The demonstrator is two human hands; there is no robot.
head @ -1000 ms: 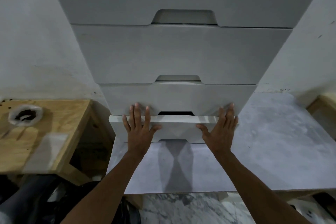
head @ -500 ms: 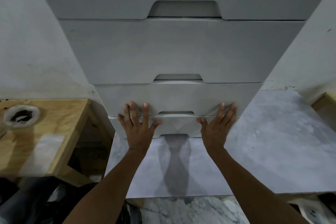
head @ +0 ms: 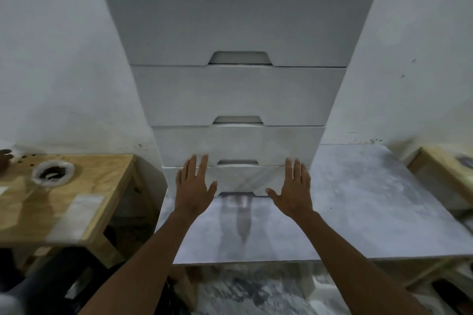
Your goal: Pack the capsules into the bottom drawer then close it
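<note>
A tall white chest of drawers stands on a pale marbled board. Its bottom drawer [head: 236,178] sits pushed in, its front level with the drawer above. My left hand [head: 193,188] is flat and spread over the left part of that drawer front, fingers pointing up. My right hand [head: 291,190] is spread the same way over the right part. Both hands hold nothing. I cannot tell whether the palms still touch the front. No capsules are visible; the drawer's inside is hidden.
A wooden table [head: 84,202] stands to the left, with a white ring-shaped object [head: 52,172] on it. Another wooden piece [head: 445,171] shows at the right edge. The marbled board [head: 371,212] extends in front of and right of the chest. White walls flank the chest.
The bottom drawer, which stuck out a second ago, has slid in flush under both hands. The hands have eased lower on its front, and the view has tilted to show more of the chest.
</note>
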